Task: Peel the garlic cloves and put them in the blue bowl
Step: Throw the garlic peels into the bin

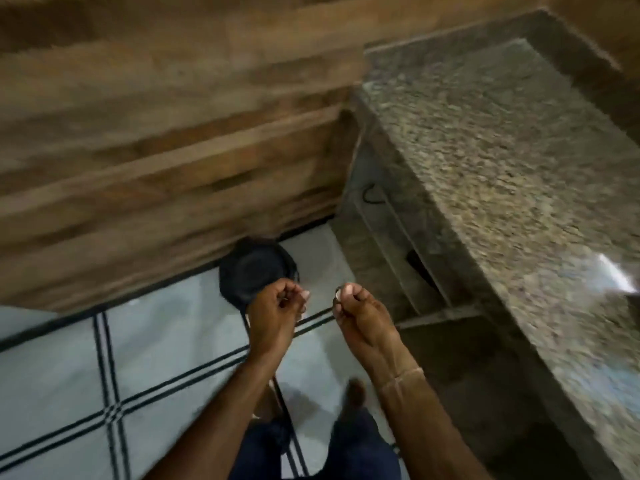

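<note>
Dark trousers (311, 452) and two bare forearms fill the bottom of the head view. Left hand (277, 304) and right hand (362, 311) hang side by side, apart, over the tiled floor (138, 358). Both have their fingers curled in toward the thumbs, and blur hides whether either pinches a garlic clove. Beyond the left hand a black round thing (249, 271) sits on the floor by the wooden wall (173, 133). Granite counter (485, 168) stands at the right.
</note>
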{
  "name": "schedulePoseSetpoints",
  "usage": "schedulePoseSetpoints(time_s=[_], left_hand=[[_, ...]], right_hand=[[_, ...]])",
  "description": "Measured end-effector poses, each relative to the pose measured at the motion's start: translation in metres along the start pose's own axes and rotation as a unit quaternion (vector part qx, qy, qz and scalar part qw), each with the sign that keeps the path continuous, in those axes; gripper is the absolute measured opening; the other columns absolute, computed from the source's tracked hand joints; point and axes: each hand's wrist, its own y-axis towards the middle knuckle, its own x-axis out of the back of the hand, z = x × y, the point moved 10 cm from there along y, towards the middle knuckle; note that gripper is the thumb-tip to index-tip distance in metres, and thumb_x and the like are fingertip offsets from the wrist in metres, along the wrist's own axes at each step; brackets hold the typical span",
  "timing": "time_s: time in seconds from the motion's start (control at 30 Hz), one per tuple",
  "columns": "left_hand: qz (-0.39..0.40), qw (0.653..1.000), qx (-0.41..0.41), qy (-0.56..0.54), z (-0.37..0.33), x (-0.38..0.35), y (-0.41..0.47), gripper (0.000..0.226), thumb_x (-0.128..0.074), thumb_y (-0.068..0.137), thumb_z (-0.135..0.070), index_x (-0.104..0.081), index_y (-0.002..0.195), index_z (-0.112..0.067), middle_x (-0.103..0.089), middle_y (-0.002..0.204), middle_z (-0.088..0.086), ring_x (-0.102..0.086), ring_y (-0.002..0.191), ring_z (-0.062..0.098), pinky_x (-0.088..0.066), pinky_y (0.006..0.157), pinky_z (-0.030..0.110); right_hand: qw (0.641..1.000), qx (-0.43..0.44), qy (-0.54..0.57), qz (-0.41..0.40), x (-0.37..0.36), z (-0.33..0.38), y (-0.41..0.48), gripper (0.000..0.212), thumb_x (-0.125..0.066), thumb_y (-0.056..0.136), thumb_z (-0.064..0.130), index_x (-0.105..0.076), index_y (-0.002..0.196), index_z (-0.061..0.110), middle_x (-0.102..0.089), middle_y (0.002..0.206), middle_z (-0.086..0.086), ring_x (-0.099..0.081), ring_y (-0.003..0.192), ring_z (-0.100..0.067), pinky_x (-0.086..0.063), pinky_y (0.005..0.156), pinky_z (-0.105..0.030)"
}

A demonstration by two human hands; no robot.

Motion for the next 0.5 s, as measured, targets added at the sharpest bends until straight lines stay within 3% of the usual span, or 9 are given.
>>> schedulePoseSetpoints(time_s=[0.1, 0.3, 0.4, 0.5], left_hand=[[-0.042, 0.999, 0.024, 0.007, 0.021, 0.061, 0.023, 0.011, -0.074, 0.094, -0.007, -0.073, 0.084, -0.008, -0.072, 0.068, 0.002, -0.067, 0.06, 0.005, -0.051, 0.058, 0.013], [-0.112, 0.99, 0.086, 0.002, 0.065, 0.127, 0.071, 0.013, -0.076, 0.093, -0.015, -0.073, 0.081, -0.02, -0.073, 0.07, -0.003, -0.069, 0.064, 0.007, -0.059, 0.065, 0.026], [-0.145, 0.98, 0.135, -0.02, 0.095, 0.14, 0.098, 0.012, -0.075, 0.094, -0.018, -0.073, 0.083, -0.021, -0.074, 0.071, -0.002, -0.07, 0.063, 0.008, -0.059, 0.064, 0.025], [-0.154, 0.965, 0.201, -0.059, 0.148, 0.136, 0.127, 0.01, -0.076, 0.094, -0.019, -0.073, 0.084, -0.019, -0.075, 0.071, 0.0, -0.071, 0.062, 0.013, -0.062, 0.067, 0.032]], right_hand=[[0.999, -0.022, -0.042, 0.0, -0.045, -0.034, 0.027, 0.033, -0.046, 0.105, -0.008, -0.054, 0.076, 0.008, -0.059, 0.059, 0.0, -0.054, 0.056, -0.009, -0.052, 0.056, -0.016], [0.989, -0.05, -0.14, 0.01, -0.098, -0.08, 0.087, 0.031, -0.054, 0.102, -0.006, -0.059, 0.077, 0.01, -0.061, 0.063, 0.0, -0.054, 0.061, -0.011, -0.053, 0.06, -0.02], [0.979, -0.09, -0.183, 0.008, -0.114, -0.111, 0.126, 0.032, -0.056, 0.102, -0.006, -0.06, 0.075, 0.011, -0.06, 0.063, -0.001, -0.055, 0.06, -0.011, -0.053, 0.06, -0.022], [0.97, -0.125, -0.206, 0.005, -0.12, -0.144, 0.172, 0.03, -0.055, 0.103, -0.001, -0.063, 0.077, 0.01, -0.058, 0.069, -0.006, -0.052, 0.064, -0.014, -0.05, 0.066, -0.027]])
